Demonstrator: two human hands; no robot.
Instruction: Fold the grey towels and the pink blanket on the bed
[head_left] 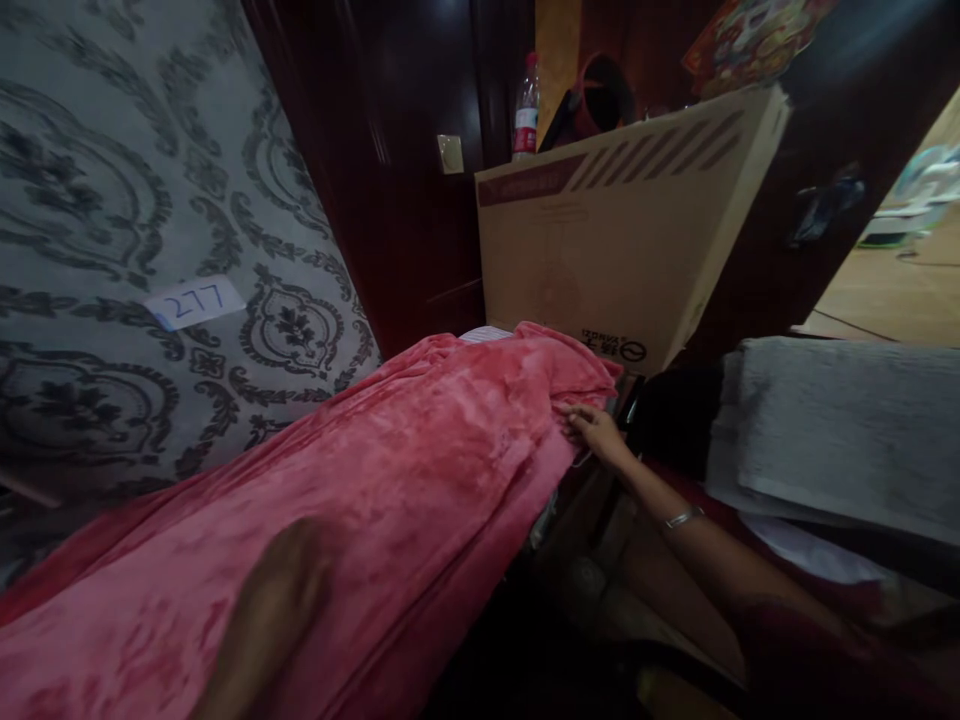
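Note:
A pink plush blanket (420, 450) is spread over a long surface, running from the lower left to the middle, with creases and folds along its right side. My right hand (596, 432) is at the blanket's far right edge, its fingers closed on a bunched fold there. A bracelet circles that wrist. Over the nearer part of the blanket is my left hand (292, 570), smeared by motion, so its fingers do not show clearly. A bit of striped cloth (486, 334) peeks out at the blanket's far end.
Behind the blanket stands a large cardboard box (600, 230), with a plastic bottle (526, 110) near its top. Patterned wallpaper (105, 200) with a paper label (196, 302) borders the left. Folded grey cloth (847, 430) lies at right, beside a dark gap.

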